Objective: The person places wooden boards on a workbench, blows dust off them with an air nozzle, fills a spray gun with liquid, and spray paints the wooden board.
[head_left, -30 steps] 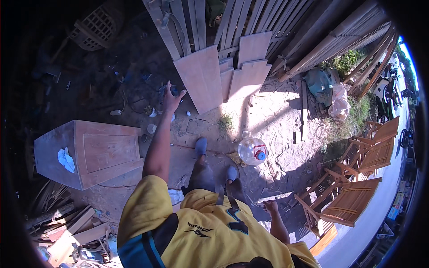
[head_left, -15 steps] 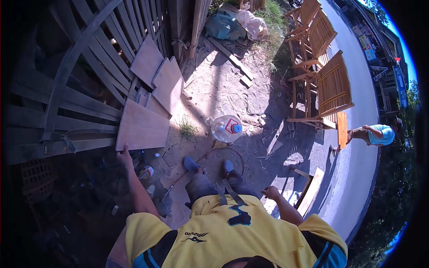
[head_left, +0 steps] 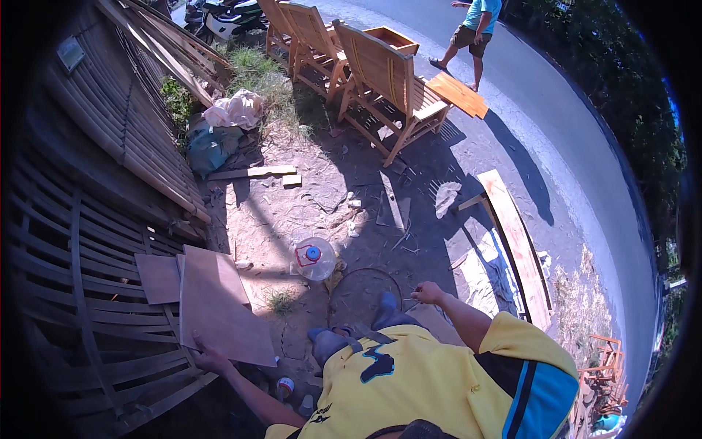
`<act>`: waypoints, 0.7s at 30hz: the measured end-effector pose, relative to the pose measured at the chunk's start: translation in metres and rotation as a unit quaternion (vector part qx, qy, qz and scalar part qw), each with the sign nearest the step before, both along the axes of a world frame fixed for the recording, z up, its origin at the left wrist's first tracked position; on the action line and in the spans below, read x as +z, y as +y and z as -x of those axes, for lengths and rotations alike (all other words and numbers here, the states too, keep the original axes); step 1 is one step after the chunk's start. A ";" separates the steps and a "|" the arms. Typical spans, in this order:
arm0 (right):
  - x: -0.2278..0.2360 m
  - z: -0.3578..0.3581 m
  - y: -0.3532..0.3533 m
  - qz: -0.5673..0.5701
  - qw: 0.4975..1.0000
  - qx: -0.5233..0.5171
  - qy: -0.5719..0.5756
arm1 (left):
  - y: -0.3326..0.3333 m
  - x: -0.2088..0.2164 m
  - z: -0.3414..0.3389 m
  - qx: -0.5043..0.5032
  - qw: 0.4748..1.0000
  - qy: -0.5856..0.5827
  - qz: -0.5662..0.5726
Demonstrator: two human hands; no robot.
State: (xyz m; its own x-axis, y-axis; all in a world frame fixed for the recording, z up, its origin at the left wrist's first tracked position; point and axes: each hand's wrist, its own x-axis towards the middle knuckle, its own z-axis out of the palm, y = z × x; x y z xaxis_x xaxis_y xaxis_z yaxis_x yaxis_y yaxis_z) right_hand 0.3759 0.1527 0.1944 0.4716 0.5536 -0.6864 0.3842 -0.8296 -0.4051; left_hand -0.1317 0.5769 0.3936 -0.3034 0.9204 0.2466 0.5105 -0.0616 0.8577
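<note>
At the lower left, my left hand [head_left: 210,358] grips the near edge of a thin brown plywood panel [head_left: 219,307], thumb on its face. The panel leans at the slatted bamboo structure, overlapping another plywood panel [head_left: 156,278] behind it. My right hand [head_left: 429,293] hangs in front of me, off to the right, with its fingers curled together; whatever they hold, if anything, is too small to make out. Between my hands and farther ahead stands a clear round plastic jug [head_left: 314,260] with a blue cap.
Wooden chairs [head_left: 376,69] stand ahead by the road [head_left: 570,132], where a person in a blue shirt [head_left: 479,22] walks. A long plank [head_left: 515,249] lies at the right. Bags [head_left: 212,143] and wood offcuts [head_left: 252,173] are at the far left. A bamboo slatted frame [head_left: 80,285] borders the left.
My view has swung to the right, toward the road. My left hand keeps its hold on the plywood panel, which now overlaps the others differently. The person in blue has changed position along the road.
</note>
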 end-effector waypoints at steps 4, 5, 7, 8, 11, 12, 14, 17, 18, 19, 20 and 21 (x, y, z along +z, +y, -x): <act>-0.026 -0.037 -0.044 -0.001 1.000 -0.004 0.004 | -0.032 0.114 -0.080 -0.007 0.998 -0.027 -0.056; -0.026 -0.048 -0.054 0.003 0.999 -0.026 0.027 | -0.041 0.143 -0.099 -0.029 0.998 -0.021 -0.059; -0.023 -0.077 -0.069 -0.030 0.995 -0.084 0.034 | -0.063 0.187 -0.155 -0.058 0.994 -0.029 -0.087; -0.023 -0.081 -0.076 -0.051 0.988 -0.141 0.046 | -0.074 0.210 -0.179 -0.085 0.990 -0.033 -0.104; -0.030 -0.098 -0.087 -0.136 0.931 -0.313 0.128 | -0.106 0.266 -0.244 -0.114 0.986 -0.020 -0.122; -0.028 -0.101 -0.087 -0.138 0.929 -0.317 0.134 | -0.110 0.278 -0.267 -0.119 0.985 -0.015 -0.125; -0.023 -0.102 -0.080 -0.195 0.885 -0.374 0.196 | -0.107 0.293 -0.309 -0.148 0.967 -0.095 -0.183; -0.032 -0.104 -0.061 -0.266 0.821 -0.420 0.280 | -0.061 0.281 -0.335 -0.183 0.855 0.160 -0.458; -0.030 -0.104 -0.059 -0.269 0.814 -0.433 0.279 | -0.056 0.281 -0.358 -0.189 0.787 0.233 -0.540; -0.026 -0.103 -0.055 -0.271 0.760 -0.529 0.263 | -0.069 0.286 -0.401 -0.265 0.878 -0.098 -0.386; -0.021 -0.103 -0.053 -0.269 0.696 -0.620 0.242 | -0.075 0.288 -0.432 -0.301 0.845 -0.409 -0.166; -0.011 -0.102 -0.054 -0.270 0.685 -0.632 0.240 | -0.069 0.280 -0.452 -0.315 0.842 -0.408 -0.158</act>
State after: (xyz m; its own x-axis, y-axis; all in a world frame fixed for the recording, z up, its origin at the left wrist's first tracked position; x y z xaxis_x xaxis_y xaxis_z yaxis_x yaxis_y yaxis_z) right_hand 0.4778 0.0985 0.1833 0.5994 0.1449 -0.7872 -0.7894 -0.0559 -0.6113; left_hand 0.3207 0.5082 0.6737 0.0339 0.8897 0.4554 -0.4601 -0.3906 0.7973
